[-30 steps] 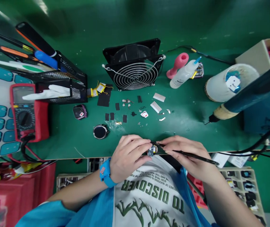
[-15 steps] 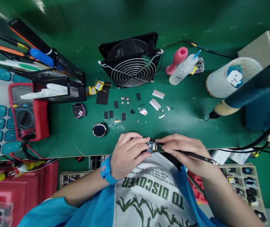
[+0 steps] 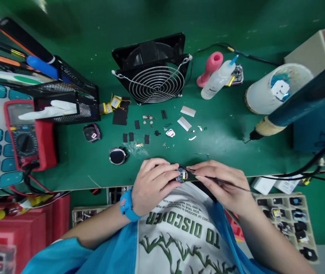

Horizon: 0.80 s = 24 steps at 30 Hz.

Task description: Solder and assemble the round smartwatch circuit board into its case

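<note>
Even, soft light; faint glare upper left; edges stretched

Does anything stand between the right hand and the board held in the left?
Nothing visible blocks the right hand from the board; only the dark tool it holds reaches across. The left hand covers the board's left side. Whether the tool's tip touches is unclear.

Room between multimeter (image 3: 26,139), round watch (image 3: 117,156); fan (image 3: 156,85) obstructs rear.
</note>
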Available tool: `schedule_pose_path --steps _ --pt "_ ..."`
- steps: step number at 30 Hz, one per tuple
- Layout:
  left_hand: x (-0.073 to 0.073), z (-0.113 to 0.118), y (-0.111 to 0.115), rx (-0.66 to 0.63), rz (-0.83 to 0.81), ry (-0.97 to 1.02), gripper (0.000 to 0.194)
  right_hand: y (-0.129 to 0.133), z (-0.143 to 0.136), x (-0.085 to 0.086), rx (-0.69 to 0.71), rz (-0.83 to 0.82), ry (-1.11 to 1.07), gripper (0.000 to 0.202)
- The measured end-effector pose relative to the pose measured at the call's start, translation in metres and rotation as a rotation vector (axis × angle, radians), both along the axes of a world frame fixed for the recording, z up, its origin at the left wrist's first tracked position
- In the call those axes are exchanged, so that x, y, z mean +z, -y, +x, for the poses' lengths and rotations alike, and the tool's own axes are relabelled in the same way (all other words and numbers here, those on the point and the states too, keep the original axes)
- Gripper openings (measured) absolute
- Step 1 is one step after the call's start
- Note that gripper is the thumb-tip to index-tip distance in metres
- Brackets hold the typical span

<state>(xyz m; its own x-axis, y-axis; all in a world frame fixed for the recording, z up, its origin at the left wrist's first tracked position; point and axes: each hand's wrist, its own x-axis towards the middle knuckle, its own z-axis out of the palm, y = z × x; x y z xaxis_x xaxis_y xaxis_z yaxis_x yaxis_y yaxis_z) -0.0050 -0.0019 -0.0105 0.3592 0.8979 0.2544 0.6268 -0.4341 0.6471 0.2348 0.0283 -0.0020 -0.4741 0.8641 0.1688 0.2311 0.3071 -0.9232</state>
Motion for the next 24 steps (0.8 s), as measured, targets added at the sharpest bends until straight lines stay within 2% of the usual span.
schedule_pose_path --steps 3,10,18,24 --pt "-0.001 0.000 0.000 -0.003 0.005 -0.001 0.017 -0.004 -0.003 0.003 -0.022 -0.041 -0.034 0.018" --pt "-0.001 0.000 0.001 -0.009 0.023 -0.013 0.016 -0.007 -0.006 0.006 0.054 -0.052 0.033 0.017" --pt "-0.001 0.000 0.000 -0.013 0.018 -0.011 0.016 -0.007 -0.004 0.003 -0.015 -0.113 -0.038 0.018" --pt "-0.002 -0.001 0.001 -0.015 0.053 -0.009 0.016 -0.010 -0.009 0.011 0.005 -0.100 0.019 0.017"
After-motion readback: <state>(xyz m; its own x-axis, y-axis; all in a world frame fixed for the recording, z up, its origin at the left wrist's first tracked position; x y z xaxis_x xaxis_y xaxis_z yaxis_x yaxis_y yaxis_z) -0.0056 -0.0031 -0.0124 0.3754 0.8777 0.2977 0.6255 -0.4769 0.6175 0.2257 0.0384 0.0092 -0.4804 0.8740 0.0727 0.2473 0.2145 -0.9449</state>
